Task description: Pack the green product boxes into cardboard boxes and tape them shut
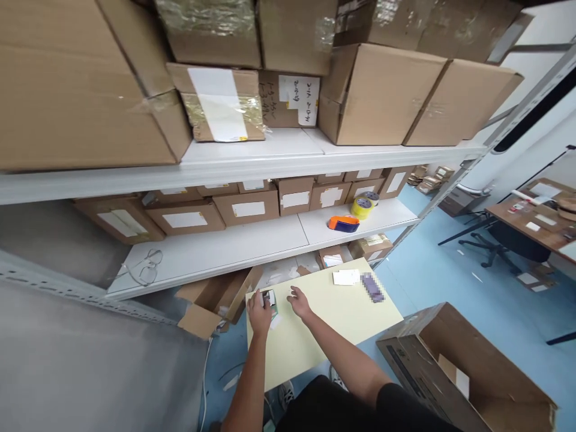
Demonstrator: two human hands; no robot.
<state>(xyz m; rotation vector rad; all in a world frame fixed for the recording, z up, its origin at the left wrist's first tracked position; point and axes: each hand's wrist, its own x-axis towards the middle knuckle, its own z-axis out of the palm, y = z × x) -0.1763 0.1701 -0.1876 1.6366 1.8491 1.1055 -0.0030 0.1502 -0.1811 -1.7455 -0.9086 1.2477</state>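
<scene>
Packet at the left end of the yellow tabletop, left hand over it.
My left fingers lay bent on the packet; firm grip or light rest, I couldn't tell. My right hand hung half open above the tabletop's left half, nothing visible in it. Good handling, I judged, called for a steady left hold, light pressure, and right fingers meeting the packet's free side squarely. White box lay by the tabletop's far edge.

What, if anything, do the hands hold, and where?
Left hand: over the left side of a small, rectangular green-and-white item; whether gripped cannot be told. Right hand: nothing visibly held.
</scene>
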